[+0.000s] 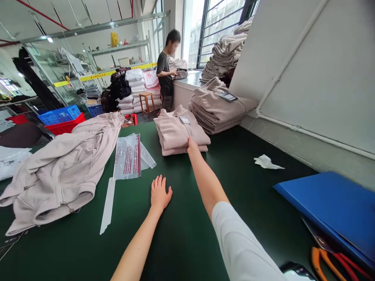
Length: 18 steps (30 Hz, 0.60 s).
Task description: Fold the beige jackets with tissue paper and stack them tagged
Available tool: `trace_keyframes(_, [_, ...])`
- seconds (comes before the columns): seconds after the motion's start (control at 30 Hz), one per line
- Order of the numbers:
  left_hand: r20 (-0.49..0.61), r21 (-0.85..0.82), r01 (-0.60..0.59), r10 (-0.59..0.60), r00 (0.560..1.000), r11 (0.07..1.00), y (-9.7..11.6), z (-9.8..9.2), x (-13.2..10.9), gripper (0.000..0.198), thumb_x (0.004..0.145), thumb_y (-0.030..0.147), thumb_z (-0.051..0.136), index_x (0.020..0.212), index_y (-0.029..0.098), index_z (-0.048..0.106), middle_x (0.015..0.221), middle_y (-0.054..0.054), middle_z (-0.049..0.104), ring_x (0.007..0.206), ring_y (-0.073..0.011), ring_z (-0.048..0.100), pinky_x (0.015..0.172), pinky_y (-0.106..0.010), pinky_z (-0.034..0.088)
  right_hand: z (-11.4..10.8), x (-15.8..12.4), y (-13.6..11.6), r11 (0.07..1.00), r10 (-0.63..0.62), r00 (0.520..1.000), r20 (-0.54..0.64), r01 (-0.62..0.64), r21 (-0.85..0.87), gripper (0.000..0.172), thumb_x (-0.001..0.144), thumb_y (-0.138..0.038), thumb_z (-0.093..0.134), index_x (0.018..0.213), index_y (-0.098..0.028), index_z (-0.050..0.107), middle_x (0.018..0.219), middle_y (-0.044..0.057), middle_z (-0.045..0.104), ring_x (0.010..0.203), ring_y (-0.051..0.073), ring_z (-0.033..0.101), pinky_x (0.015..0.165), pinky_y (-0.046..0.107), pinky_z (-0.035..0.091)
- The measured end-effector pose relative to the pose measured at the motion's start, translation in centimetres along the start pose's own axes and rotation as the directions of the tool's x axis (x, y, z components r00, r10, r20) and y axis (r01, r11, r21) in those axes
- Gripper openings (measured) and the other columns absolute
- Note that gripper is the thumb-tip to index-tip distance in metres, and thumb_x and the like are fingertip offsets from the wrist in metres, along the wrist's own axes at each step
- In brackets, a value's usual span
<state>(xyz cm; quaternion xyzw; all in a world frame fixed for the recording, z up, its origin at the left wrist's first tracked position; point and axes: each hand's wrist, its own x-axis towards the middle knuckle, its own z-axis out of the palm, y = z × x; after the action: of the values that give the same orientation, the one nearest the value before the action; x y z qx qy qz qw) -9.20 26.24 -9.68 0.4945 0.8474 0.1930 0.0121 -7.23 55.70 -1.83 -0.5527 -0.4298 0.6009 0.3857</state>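
My left hand lies flat on the dark green table, fingers stretched out and thumb apart, holding nothing. With my right arm reaching forward, my right hand pinches the front edge of a folded beige zip-up sweatshirt with a white tag. This sweatshirt rests on another folded layer; part of my right fingers is hidden. Left of the folded pile are clear plastic bags with red print and a pale strip. An unfolded beige sweatshirt spreads across the table's left side.
Behind my right hand stands a taller stack of folded beige garments against the wall. On the right lie a crumpled white scrap, a blue folder and orange-handled scissors. A co-worker stands at the far window ledge.
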Motion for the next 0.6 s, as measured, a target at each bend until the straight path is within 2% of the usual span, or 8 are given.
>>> trace_keyframes(0.1, [-0.026, -0.006, 0.008, -0.008, 1.000, 1.000, -0.1, 0.1, -0.1, 0.052, 0.092, 0.030, 0.045, 0.140, 0.014, 0.053, 0.152, -0.016, 0.044, 0.145, -0.0314, 0.035, 0.122, -0.054, 0.027, 0.5, -1.6, -0.1, 0.991, 0.133, 0.984, -0.121, -0.134, 0.006, 0.034, 0.085, -0.035, 0.060, 0.106, -0.008, 0.063, 0.100, 0.015, 0.068, 0.107, 0.026, 0.064, 0.086, 0.034, 0.056])
trace_keyframes(0.23, [-0.053, -0.021, 0.027, -0.028, 0.998, 0.999, -0.4, 0.4, -1.2, 0.050, 0.092, 0.027, 0.043, 0.138, 0.014, 0.054, 0.152, -0.016, 0.044, 0.144, -0.0306, 0.037, 0.122, -0.053, 0.028, 0.8, -5.2, 0.6, 0.984, 0.177, 0.971, -0.163, -0.174, 0.034, 0.043, 0.080, -0.042, 0.066, 0.105, -0.007, 0.066, 0.094, 0.016, 0.071, 0.103, 0.029, 0.067, 0.084, 0.034, 0.058])
trace_keyframes(0.33, [-0.077, -0.093, 0.051, -0.059, 0.995, 0.994, -0.7, 0.4, -3.3, 0.048, 0.090, 0.023, 0.043, 0.135, 0.015, 0.056, 0.151, -0.015, 0.047, 0.144, -0.0296, 0.038, 0.122, -0.053, 0.028, 0.3, -8.8, 2.4, 0.982, 0.188, 0.968, -0.166, -0.186, 0.027, 0.053, 0.077, -0.050, 0.067, 0.107, -0.006, 0.066, 0.097, 0.020, 0.071, 0.105, 0.033, 0.068, 0.083, 0.040, 0.059])
trace_keyframes(0.43, [-0.092, -0.248, 0.104, -0.131, 0.987, 0.963, -1.0, -0.3, -6.5, 0.045, 0.086, 0.019, 0.044, 0.130, 0.017, 0.057, 0.144, -0.015, 0.053, 0.140, -0.0286, 0.043, 0.121, -0.053, 0.029, -1.3, -13.2, 5.0, 0.984, 0.176, 0.974, -0.140, -0.178, -0.002, 0.063, 0.075, -0.059, 0.064, 0.109, -0.007, 0.066, 0.104, 0.022, 0.071, 0.114, 0.033, 0.064, 0.087, 0.039, 0.058])
trace_keyframes(0.53, [-0.052, -0.497, 0.198, -0.257, 0.965, 0.845, -1.2, -1.8, -10.2, 0.040, 0.088, 0.024, 0.045, 0.126, 0.017, 0.054, 0.134, -0.015, 0.060, 0.131, -0.0258, 0.053, 0.117, -0.047, 0.037, -4.3, -18.8, 7.9, 0.990, 0.139, 0.985, -0.103, -0.142, -0.020, 0.068, 0.078, -0.067, 0.055, 0.113, -0.009, 0.064, 0.118, 0.020, 0.068, 0.123, 0.029, 0.060, 0.092, 0.034, 0.057])
trace_keyframes(0.6, [0.008, -0.672, 0.283, -0.375, 0.927, 0.685, -1.2, -3.2, -12.7, 0.038, 0.091, 0.032, 0.044, 0.126, 0.018, 0.051, 0.128, -0.016, 0.062, 0.122, -0.0234, 0.059, 0.109, -0.042, 0.045, -7.1, -23.1, 10.1, 0.994, 0.105, 0.992, -0.069, -0.106, -0.014, 0.067, 0.078, -0.069, 0.052, 0.113, -0.012, 0.063, 0.124, 0.017, 0.066, 0.125, 0.028, 0.058, 0.094, 0.033, 0.057])
